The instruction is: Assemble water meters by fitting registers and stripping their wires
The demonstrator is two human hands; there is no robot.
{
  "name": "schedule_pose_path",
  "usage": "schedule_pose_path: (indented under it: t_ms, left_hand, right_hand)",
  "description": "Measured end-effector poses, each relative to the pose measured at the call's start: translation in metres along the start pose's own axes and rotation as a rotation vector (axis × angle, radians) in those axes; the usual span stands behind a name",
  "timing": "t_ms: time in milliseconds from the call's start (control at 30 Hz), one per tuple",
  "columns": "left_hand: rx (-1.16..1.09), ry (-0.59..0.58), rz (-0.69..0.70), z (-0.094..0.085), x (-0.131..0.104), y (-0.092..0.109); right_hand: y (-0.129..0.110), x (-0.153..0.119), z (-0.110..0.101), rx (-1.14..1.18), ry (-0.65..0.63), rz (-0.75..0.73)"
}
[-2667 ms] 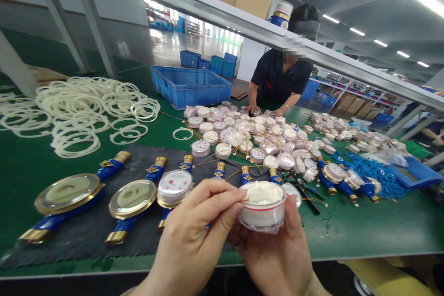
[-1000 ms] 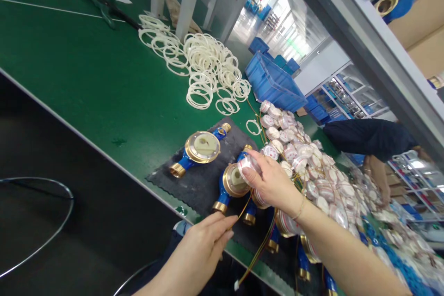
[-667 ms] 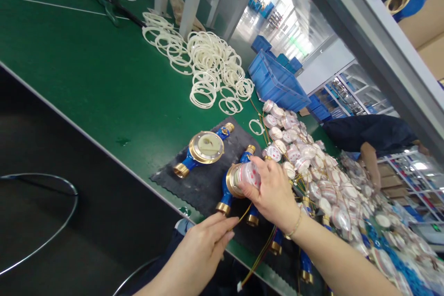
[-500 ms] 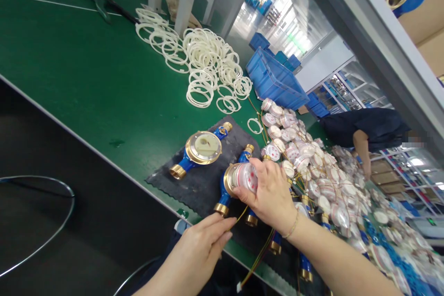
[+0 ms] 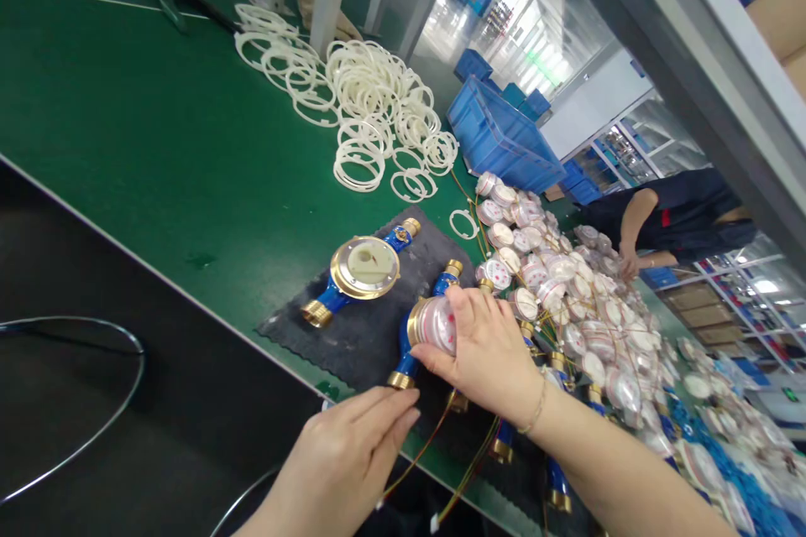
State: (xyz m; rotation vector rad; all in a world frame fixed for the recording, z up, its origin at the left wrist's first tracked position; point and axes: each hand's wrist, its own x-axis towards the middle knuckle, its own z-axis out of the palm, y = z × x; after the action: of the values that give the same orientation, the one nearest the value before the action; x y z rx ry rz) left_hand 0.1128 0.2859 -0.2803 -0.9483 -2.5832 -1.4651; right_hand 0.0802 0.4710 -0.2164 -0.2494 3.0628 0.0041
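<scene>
My right hand (image 5: 494, 352) is closed around a round clear-cased meter register (image 5: 437, 325) with red marks. The register sits tilted at the brass-rimmed top of a blue water meter body (image 5: 406, 344); whether it is fully seated is hidden. Thin wires (image 5: 431, 440) hang from it past the table edge. My left hand (image 5: 353, 436) has its fingers straight, their tips against the brass threaded end (image 5: 401, 380) of that body, grasping nothing visible. Left of it, a second water meter (image 5: 365, 267) lies with a pale disc inside its brass rim.
A black mat (image 5: 302, 336) lies under the meters. More blue meter bodies (image 5: 557, 482) line up to the right. Behind are white plastic rings (image 5: 362, 84), a blue crate (image 5: 497, 138) and heaped registers (image 5: 585, 302). A co-worker (image 5: 667, 214) reaches toward the heap's far side.
My left hand has let go of the wires, which now hang loose. The register has moved slightly left over the meter body. The co-worker's hands have come together at the heap.
</scene>
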Motion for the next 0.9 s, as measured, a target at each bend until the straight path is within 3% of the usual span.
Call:
schedule_pose_path:
  t_ms: [100, 300, 433, 567, 633, 767, 900]
  left_hand:
    - [0.131, 0.176, 0.006, -0.001, 0.007, -0.006]
    - [0.251, 0.025, -0.097, 0.028, 0.038, -0.021]
    - [0.281, 0.058, -0.079, 0.036, 0.057, -0.026]
    - [0.349, 0.092, -0.087, 0.029, 0.067, -0.029]
    - [0.387, 0.115, -0.1, 0.028, 0.069, -0.03]
    - [0.435, 0.162, -0.098, 0.032, 0.069, -0.032]
    - [0.454, 0.189, -0.096, 0.037, 0.067, -0.039]
  right_hand:
    - [-0.001, 0.007, 0.0, 0.051, -0.059, -0.028]
    - [0.01, 0.011, -0.002, 0.203, -0.076, -0.102]
    - [0.055, 0.025, -0.008, 0.453, -0.165, -0.238]
    - [0.124, 0.05, 0.006, 0.372, -0.066, -0.059]
    - [0.149, 0.06, 0.021, 0.329, -0.106, -0.053]
    - [0.165, 0.069, 0.047, 0.299, -0.15, -0.064]
    - [0.173, 0.065, 0.033, 0.387, -0.041, -0.027]
